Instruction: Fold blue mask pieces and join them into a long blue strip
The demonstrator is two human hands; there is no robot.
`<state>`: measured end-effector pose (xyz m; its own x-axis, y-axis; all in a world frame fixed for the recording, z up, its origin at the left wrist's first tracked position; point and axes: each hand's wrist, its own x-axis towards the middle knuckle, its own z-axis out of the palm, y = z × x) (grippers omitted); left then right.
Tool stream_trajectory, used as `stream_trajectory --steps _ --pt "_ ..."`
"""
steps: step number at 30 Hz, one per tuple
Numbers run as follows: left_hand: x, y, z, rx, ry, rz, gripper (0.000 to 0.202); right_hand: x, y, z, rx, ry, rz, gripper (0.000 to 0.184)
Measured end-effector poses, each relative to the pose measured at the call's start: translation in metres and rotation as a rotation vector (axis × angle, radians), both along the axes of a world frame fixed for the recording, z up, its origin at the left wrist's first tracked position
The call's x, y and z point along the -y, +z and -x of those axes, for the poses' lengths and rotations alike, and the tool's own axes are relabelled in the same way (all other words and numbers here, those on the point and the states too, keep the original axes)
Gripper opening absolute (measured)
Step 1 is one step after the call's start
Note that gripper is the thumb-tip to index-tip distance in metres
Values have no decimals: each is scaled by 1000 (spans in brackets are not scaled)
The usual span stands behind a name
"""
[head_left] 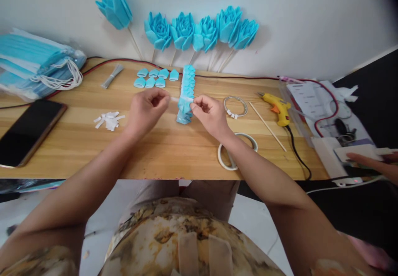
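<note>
A narrow white strip (174, 99) is stretched over a row of folded light-blue pieces (188, 81) lying upright down the middle of the wooden table. My left hand (146, 109) pinches the strip's left end between thumb and fingers. My right hand (212, 115) is closed at the right edge of the row, its fingertips pinching the strip's other end. Several small blue folded petals (150, 82) sit in two lines beyond my left hand. To its left lies a pile of white paper strips (110, 120).
Blue flowers on sticks (183, 31) lean on the wall. Tape rolls (224, 156), a thin stick (268, 127) and a yellow glue gun (280, 109) lie to the right. Left are a phone (29, 130) and blue masks (34, 60). Another person's hand (370, 162) touches a white device.
</note>
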<state>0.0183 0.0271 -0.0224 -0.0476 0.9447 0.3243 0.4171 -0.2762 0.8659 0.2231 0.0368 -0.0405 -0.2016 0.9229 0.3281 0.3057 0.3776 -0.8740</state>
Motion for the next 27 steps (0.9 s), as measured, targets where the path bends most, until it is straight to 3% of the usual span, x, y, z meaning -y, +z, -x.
stream_trajectory --steps 3,8,14,19,23,27 --pt "0 13 26 32 114 2 13 -6 -1 -3 -88 -16 44 19" --pt "29 27 89 -242 256 10 11 -7 -4 -2 -143 9 66 20" --pt "48 8 143 -334 218 141 24 -8 -11 1 -176 68 83 21" --pt "45 -5 151 -372 218 181 23 -9 -14 1 -173 47 90 21" --pt "47 0 151 -438 254 260 21 -8 -12 3 -177 37 104 19" --pt "48 11 134 -398 323 119 26 -5 -9 3 -165 46 126 19"
